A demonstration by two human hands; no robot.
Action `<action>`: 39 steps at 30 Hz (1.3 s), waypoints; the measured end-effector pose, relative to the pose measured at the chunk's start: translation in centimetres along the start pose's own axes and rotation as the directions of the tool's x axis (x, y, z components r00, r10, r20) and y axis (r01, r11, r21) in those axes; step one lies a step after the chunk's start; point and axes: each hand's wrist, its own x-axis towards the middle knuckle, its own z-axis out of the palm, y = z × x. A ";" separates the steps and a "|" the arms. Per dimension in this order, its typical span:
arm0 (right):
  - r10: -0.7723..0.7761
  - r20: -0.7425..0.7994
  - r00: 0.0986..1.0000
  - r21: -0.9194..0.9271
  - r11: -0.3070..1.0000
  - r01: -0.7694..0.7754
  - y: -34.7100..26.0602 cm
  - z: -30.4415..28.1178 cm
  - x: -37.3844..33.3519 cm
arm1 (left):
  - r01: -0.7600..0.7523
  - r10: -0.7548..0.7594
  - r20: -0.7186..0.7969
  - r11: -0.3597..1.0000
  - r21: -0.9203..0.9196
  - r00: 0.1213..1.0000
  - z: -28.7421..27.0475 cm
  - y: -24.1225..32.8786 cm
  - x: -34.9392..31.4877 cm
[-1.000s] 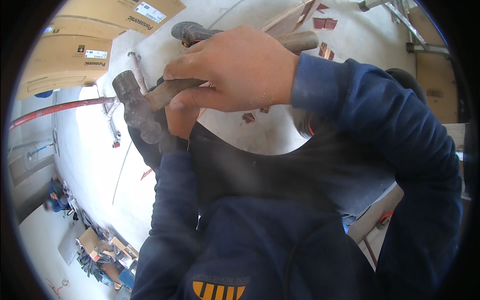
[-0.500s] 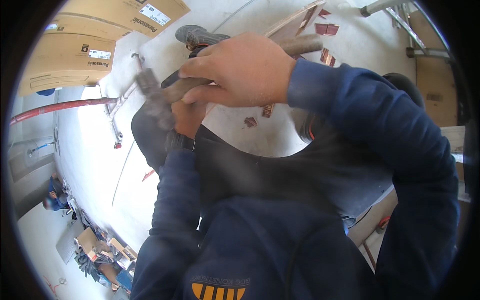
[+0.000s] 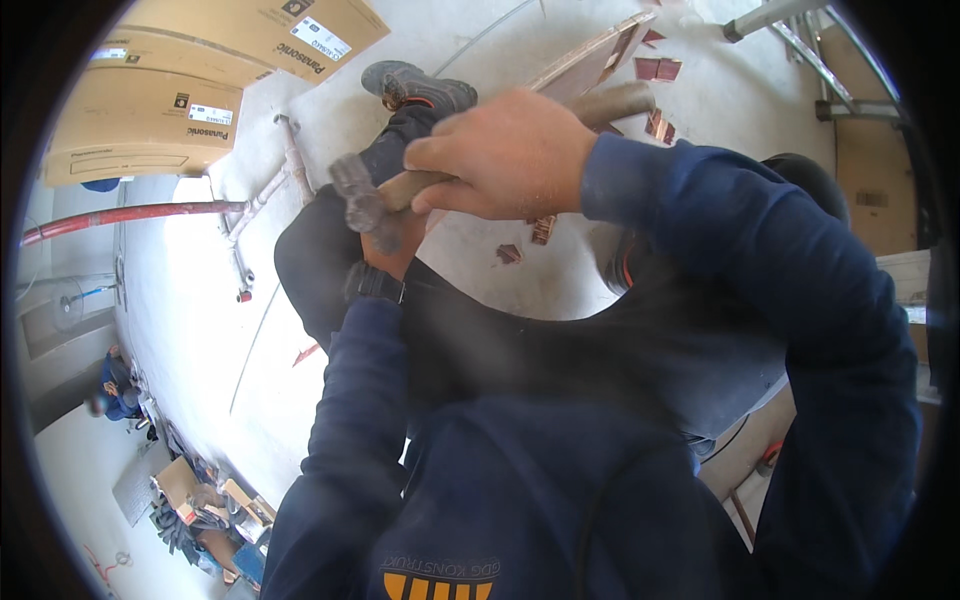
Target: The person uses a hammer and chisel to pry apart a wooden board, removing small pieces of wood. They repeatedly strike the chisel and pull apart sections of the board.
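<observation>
My right hand is closed around the wooden handle of a hammer, whose grey metal head points to the left. The handle's butt end sticks out past the far side of my wrist. Behind the hammer head, my left hand is mostly covered, and its fingers do not show. A flat board with a pale edge stands at a slant beyond my hands. Several dark red broken pieces lie on the floor about it, with a small one nearer to my legs.
Large cardboard boxes stand at the far left. A red pole and a pale pipe frame are close to my left knee. Metal legs rise at the far right. Another person is low at the left, near piled scraps.
The hammer head has shifted right and slightly down, and shows more sharply now. My right hand has moved a little right and lower. The whole view has shifted slightly.
</observation>
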 end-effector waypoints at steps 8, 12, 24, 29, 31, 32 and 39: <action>0.069 0.002 0.998 -0.058 0.996 -0.068 0.2 0.5 -0.3 | 0.023 -0.011 0.048 0.966 -0.257 0.999 -0.6 1.6 1.4; -0.080 -0.199 0.977 0.158 0.981 0.112 0.4 0.7 -0.3 | 0.151 -0.128 0.101 0.950 -0.273 0.987 0.2 0.8 0.8; -0.001 0.014 1.000 -0.004 1.000 0.001 0.4 0.6 -0.5 | 0.257 -0.183 0.206 0.862 -0.437 0.961 4.0 -4.4 -2.3; -0.060 -0.114 0.992 0.205 0.975 0.082 0.4 0.9 -0.6 | 0.235 -0.186 0.227 0.948 -0.213 0.956 2.5 -2.5 -2.3; 0.011 0.031 0.999 0.062 0.998 -0.013 0.2 1.0 -0.7 | 0.196 -0.172 0.136 0.963 -0.186 0.976 2.1 -1.4 -2.0; 0.084 0.096 0.992 -0.058 0.995 -0.078 0.2 1.0 -0.7 | 0.194 -0.173 0.098 0.942 -0.273 0.980 2.0 -1.1 -1.4; 0.109 0.117 0.987 0.046 0.992 -0.115 0.3 0.5 -0.5 | 0.307 -0.230 0.350 0.934 -0.183 0.908 1.6 -0.9 -0.9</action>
